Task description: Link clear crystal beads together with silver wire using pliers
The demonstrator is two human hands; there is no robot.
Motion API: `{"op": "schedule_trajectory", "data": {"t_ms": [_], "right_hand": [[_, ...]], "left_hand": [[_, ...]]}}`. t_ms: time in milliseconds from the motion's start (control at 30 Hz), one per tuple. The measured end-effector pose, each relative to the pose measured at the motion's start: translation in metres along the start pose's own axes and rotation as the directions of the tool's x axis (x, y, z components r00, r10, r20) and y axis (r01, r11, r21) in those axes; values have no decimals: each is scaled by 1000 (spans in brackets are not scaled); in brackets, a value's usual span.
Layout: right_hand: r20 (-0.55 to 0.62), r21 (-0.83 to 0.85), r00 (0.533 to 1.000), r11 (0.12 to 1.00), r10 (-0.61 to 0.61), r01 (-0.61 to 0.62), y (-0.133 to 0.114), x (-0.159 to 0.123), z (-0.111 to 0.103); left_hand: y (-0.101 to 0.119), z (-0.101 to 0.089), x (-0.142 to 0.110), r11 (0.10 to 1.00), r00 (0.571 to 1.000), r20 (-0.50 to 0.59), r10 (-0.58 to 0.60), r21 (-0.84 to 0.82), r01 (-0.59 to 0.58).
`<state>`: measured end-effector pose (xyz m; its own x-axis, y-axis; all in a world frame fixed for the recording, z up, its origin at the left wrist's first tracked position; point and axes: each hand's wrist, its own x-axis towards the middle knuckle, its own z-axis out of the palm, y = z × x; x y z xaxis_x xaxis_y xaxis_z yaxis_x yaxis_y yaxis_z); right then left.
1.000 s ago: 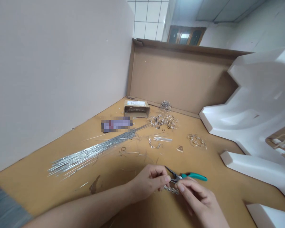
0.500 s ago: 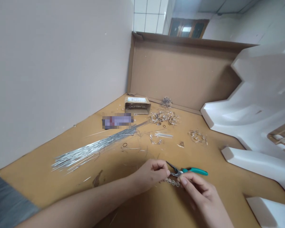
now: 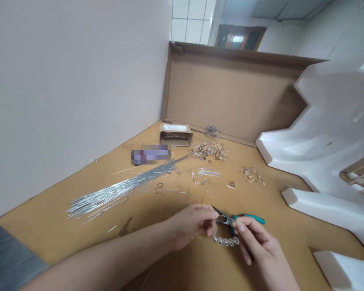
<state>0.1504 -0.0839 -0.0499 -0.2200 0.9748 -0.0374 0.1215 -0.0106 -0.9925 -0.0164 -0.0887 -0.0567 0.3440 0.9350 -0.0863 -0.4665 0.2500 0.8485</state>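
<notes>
My left hand [image 3: 195, 222] is closed in a pinch at one end of a short strand of clear round beads [image 3: 226, 241]. The strand sags between my hands, just above the table. At its other end the thumb and forefinger of my right hand [image 3: 257, 244] are pressed together; the exact grip point is hidden by the fingers. Right behind the fingertips is a pair of pliers with teal handles [image 3: 253, 218], its jaws pointing left and slightly apart. My right hand covers part of its handles.
A bundle of thin metal wires [image 3: 121, 188] lies at left, near a blurred purple packet [image 3: 151, 154]. Behind are a small open cardboard box [image 3: 176, 135] and a pile of clear beaded pieces [image 3: 210, 149]. White foam [image 3: 309, 208] borders the right; a cardboard wall [image 3: 230, 93] stands behind.
The bead strand now hangs lower and shows more fully between my hands. My left fingers have shifted slightly, and my right hand has moved a little to the right.
</notes>
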Motion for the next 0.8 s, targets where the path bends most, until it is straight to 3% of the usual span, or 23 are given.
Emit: {"op": "schedule_trajectory", "data": {"t_ms": [267, 467, 667, 800], "right_hand": [[-12, 45, 1000, 999, -22, 22, 5, 3, 0], [94, 135, 995, 990, 29, -42, 9, 9, -4], [250, 155, 968, 987, 8, -48, 3, 5, -4], [294, 165, 956, 985, 0, -51, 6, 4, -2]], "left_hand": [[2, -3, 2, 995, 999, 37, 35, -90, -31], [2, 1, 0, 966, 996, -11, 93, -242, -93], [5, 2, -1, 969, 980, -82, 180, -156, -191], [6, 2, -2, 962, 976, -85, 203, -169, -215]]}}
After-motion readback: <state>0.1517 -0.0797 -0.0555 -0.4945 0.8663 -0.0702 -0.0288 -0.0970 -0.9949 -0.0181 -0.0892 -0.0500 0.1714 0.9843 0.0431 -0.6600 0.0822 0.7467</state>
